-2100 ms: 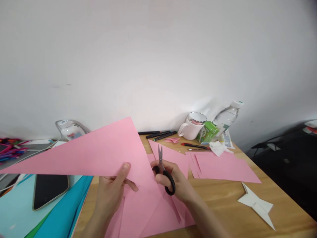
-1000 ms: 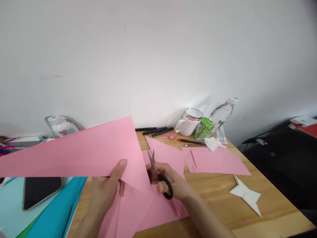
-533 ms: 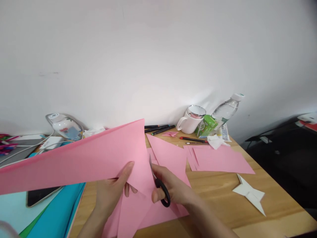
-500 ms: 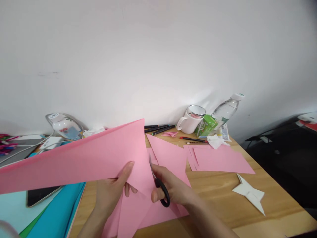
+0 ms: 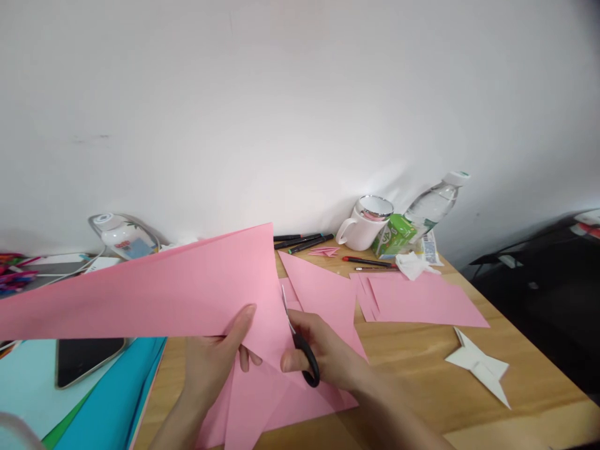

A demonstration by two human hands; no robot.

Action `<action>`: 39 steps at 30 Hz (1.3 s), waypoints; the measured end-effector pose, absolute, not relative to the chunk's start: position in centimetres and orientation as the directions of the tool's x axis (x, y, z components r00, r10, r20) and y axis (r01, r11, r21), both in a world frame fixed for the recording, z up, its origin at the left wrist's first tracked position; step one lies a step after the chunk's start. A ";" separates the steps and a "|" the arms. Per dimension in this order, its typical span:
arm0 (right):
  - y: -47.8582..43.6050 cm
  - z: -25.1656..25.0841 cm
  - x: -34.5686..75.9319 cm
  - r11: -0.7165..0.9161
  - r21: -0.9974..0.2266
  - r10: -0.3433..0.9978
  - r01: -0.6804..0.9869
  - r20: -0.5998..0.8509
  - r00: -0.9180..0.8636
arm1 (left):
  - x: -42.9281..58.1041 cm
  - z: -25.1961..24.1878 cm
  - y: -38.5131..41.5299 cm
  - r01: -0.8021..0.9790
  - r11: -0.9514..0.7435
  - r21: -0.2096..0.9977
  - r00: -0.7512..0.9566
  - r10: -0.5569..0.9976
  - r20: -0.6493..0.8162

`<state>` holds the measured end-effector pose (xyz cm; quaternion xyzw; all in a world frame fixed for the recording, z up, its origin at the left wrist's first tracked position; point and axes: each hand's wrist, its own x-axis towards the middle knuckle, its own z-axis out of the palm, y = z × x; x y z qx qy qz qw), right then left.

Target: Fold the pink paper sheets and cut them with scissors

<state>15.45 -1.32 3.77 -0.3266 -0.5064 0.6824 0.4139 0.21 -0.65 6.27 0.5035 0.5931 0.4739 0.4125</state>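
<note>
My left hand [image 5: 220, 350] grips a long pink paper strip [image 5: 178, 294], thumb on top and fingers beneath. The strip stretches off to the left edge of the view. In my right hand [image 5: 323, 353] are scissors with black handles [image 5: 305, 356], their blades pointing up and lying along the right edge of the held paper. How far the blades are parted cannot be made out. Under both hands lie more pink sheets [image 5: 323, 281] on the wooden table [image 5: 398, 375].
At the back stand a white mug [image 5: 363, 225], a green carton [image 5: 396, 234] and a leaning bottle [image 5: 435, 203]. Pink sheets [image 5: 422, 300] and a folded white paper star [image 5: 480, 365] lie right. A phone [image 5: 84, 359] and blue paper [image 5: 112, 387] lie left.
The left part of the pink strip has risen, showing more of the phone. The scissors and my right hand have shifted slightly left. The view has moved a little.
</note>
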 end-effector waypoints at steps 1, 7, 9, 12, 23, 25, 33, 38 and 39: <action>-1.3 3.7 15.5 -0.145 -0.963 0.900 -0.228 -0.033 -0.434 | 0.2 6.3 -0.7 0.212 0.047 0.976 -0.156 0.988 -0.014; -1.4 3.3 15.6 -0.183 -0.961 0.909 -0.206 -0.086 -0.407 | 0.5 6.4 -0.8 0.238 0.046 0.970 -0.170 0.985 -0.005; -1.5 3.3 15.5 -0.191 -0.959 0.910 -0.208 -0.093 -0.405 | 0.5 6.5 -0.8 0.231 0.039 0.972 -0.167 0.986 0.000; -1.5 3.3 15.5 -0.192 -0.959 0.907 -0.209 -0.093 -0.410 | 0.5 6.4 -0.8 0.219 0.040 0.975 -0.167 0.986 -0.003; -1.5 3.0 15.2 -0.187 -0.965 0.893 -0.182 -0.090 -0.441 | 0.4 6.3 -0.7 0.227 0.058 0.972 -0.178 0.984 -0.018; -1.5 3.1 15.2 -0.188 -0.965 0.889 -0.181 -0.089 -0.450 | 0.5 6.4 -0.8 0.211 0.055 0.976 -0.171 0.985 -0.018; -1.2 3.0 15.9 -0.178 -0.942 0.838 -0.284 0.006 -0.546 | -1.0 5.0 0.5 -0.078 0.238 0.968 0.048 0.971 -0.234; -1.0 2.5 15.7 -0.191 -0.946 0.841 -0.261 -0.020 -0.541 | -1.3 4.9 0.8 -0.163 0.340 0.926 0.064 0.940 -0.334; -1.0 2.6 15.5 -0.187 -0.952 0.855 -0.243 -0.036 -0.517 | -1.1 5.1 0.6 -0.156 0.314 0.936 0.038 0.949 -0.312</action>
